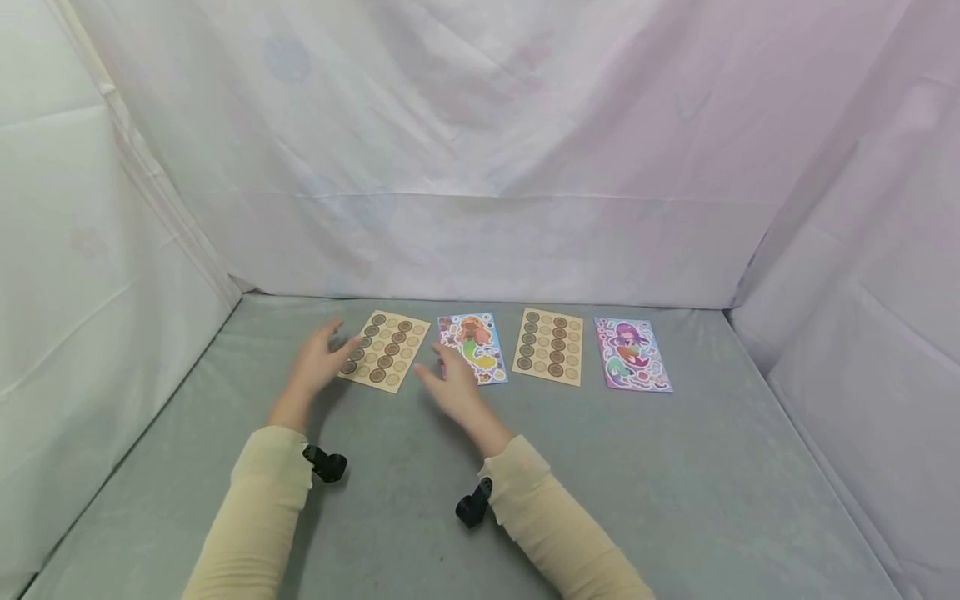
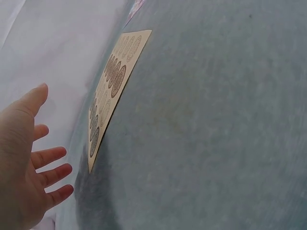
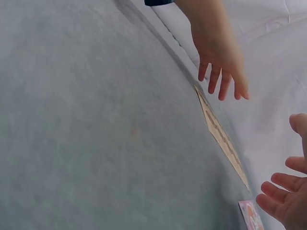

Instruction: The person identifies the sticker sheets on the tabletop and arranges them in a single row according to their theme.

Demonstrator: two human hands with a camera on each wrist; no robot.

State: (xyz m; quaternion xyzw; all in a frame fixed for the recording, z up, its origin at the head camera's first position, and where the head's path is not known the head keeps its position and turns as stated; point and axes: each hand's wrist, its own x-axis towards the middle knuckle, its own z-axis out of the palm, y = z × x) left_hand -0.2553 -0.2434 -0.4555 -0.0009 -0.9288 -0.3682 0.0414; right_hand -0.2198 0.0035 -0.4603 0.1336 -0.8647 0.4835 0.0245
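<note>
Four sheets lie in a row on the grey table top (image 1: 675, 483). My left hand (image 1: 324, 357) hovers open with spread fingers at the left edge of a tan sheet of round brown stickers (image 1: 384, 350). In the left wrist view this hand (image 2: 33, 158) is just off the tan sheet (image 2: 112, 91). My right hand (image 1: 448, 382) is open and holds nothing, between that sheet and an orange-haired mermaid sticker sheet (image 1: 474, 346). The right wrist view shows my right hand's fingers (image 3: 283, 191), the left hand (image 3: 218, 52), the tan sheet's edge (image 3: 223, 139) and a mermaid sheet corner (image 3: 252, 215).
A second tan sticker sheet (image 1: 549, 346) and a purple-haired mermaid sheet (image 1: 632, 353) lie further right. White cloth walls (image 1: 480, 167) close in the table at the back and both sides. Black wrist cameras (image 1: 326, 463) sit on my beige sleeves.
</note>
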